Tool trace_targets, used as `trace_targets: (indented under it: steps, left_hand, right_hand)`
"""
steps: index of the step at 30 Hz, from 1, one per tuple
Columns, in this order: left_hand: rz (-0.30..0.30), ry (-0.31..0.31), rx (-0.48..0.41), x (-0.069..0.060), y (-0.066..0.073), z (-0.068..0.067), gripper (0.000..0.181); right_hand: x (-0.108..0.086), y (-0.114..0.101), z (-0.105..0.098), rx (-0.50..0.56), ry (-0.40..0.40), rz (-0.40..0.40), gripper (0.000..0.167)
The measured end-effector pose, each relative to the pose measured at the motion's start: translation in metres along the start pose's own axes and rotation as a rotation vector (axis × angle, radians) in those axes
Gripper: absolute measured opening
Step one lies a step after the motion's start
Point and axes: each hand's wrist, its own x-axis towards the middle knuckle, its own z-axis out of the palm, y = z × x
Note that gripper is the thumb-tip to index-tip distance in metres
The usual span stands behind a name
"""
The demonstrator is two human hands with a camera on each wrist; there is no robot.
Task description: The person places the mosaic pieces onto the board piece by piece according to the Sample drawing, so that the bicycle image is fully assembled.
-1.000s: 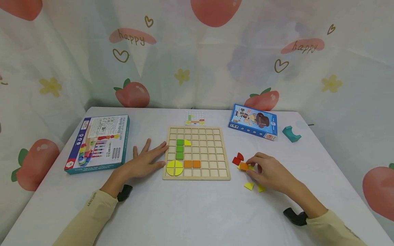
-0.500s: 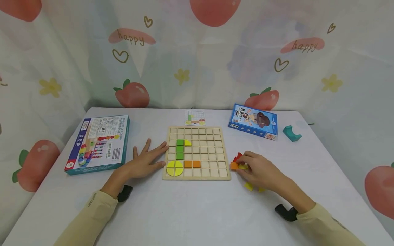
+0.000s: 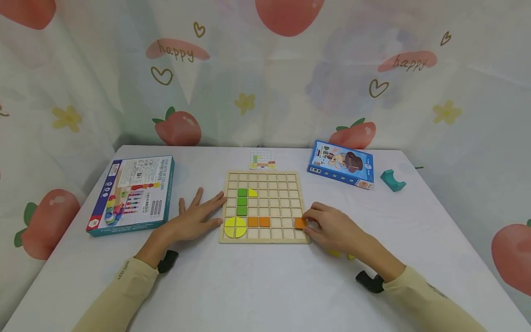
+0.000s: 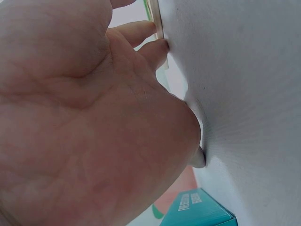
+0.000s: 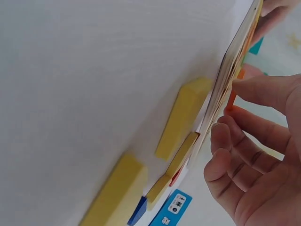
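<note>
In the head view my right hand (image 3: 337, 229) pinches an orange square tile (image 3: 299, 223) over the right edge of the wooden grid board (image 3: 286, 240). The right wrist view shows the orange tile (image 5: 233, 94) between thumb and forefinger. My left hand (image 3: 192, 220) lies with fingers spread, fingertips touching the board's left edge. Set in the board are green squares (image 3: 242, 201) in a column, a yellow quarter piece (image 3: 252, 193), a yellow circle (image 3: 235, 227) of quarter pieces and two orange squares (image 3: 259, 222). Yellow pieces (image 5: 186, 117) lie beside the board, partly hidden by my right hand.
A small pattern card (image 3: 262, 159) lies behind the board. A flat teal-edged box (image 3: 132, 193) is at left; a blue box (image 3: 341, 163) and a teal curved block (image 3: 392, 180) are at back right. A patterned cloth (image 3: 265, 92) hangs behind the table.
My right hand has moved left with the orange tile, from the loose pieces to above the board's right side. The left hand has stayed in place.
</note>
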Motion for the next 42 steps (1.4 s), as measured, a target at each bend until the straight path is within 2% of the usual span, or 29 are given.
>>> trace_targets:
  steps: [16, 29, 42]
  left_hand:
    - [-0.001, -0.003, 0.003, -0.004, -0.001, -0.001, 0.072]
    - [0.013, 0.003, 0.008, -0.001, 0.000, -0.001, 0.070]
    - [0.012, 0.002, 0.002, 0.000, -0.001, 0.000, 0.071]
  right_hand:
    - [0.024, -0.030, 0.009, 0.019, -0.007, -0.043, 0.028]
    - [0.035, -0.036, 0.012, 0.022, -0.012, -0.070, 0.025]
    - [0.038, -0.041, 0.012, 0.022, -0.055, -0.044, 0.026]
